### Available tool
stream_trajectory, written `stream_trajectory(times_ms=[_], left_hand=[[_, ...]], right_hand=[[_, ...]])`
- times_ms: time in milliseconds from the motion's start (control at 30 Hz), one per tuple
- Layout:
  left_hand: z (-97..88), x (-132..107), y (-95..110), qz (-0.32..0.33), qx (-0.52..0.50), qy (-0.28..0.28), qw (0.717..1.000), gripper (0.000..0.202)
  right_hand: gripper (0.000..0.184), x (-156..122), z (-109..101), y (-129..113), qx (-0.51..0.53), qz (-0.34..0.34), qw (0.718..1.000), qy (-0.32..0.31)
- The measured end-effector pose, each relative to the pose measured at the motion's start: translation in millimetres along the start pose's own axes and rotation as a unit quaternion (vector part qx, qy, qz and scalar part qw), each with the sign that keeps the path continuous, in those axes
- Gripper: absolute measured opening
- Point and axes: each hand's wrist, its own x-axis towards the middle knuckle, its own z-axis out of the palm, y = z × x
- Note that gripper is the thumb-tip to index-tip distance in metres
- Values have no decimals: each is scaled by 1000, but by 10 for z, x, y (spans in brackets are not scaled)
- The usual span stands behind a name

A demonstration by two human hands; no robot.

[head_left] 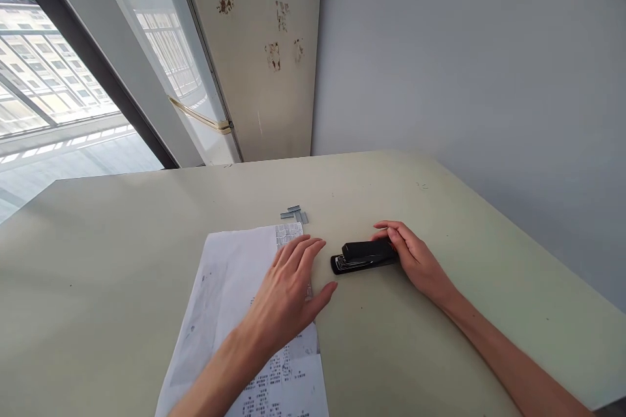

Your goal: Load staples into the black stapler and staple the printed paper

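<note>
A black stapler [368,253] lies on the table, its front end pointing left. My right hand [415,257] is closed around the stapler's rear end, thumb on top. Over the right part of a printed sheet of paper [229,273] is my left hand [296,283], fingers spread and holding nothing. Its fingertips reach past the paper's right edge, a short gap from the stapler's front. Just beyond the paper's top edge lie several strips of staples [295,214] in a small heap.
The pale table [122,247] stretches out to both sides, with angled far corners. Behind it stand a white refrigerator-like cabinet [254,98] with worn brown patches and a grey wall [464,65]. A window [49,71] is at the far left.
</note>
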Motion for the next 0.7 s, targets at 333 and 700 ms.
stream_trajectory(times_ms=[333,700], left_hand=[[14,9,-38,4,15,7,1000,54],[167,135,-47,15,21,0,1000,23]], right_hand=[[45,6,1,8,13,5,1000,-1],[49,3,-10,-22,11,11,1000,-12]])
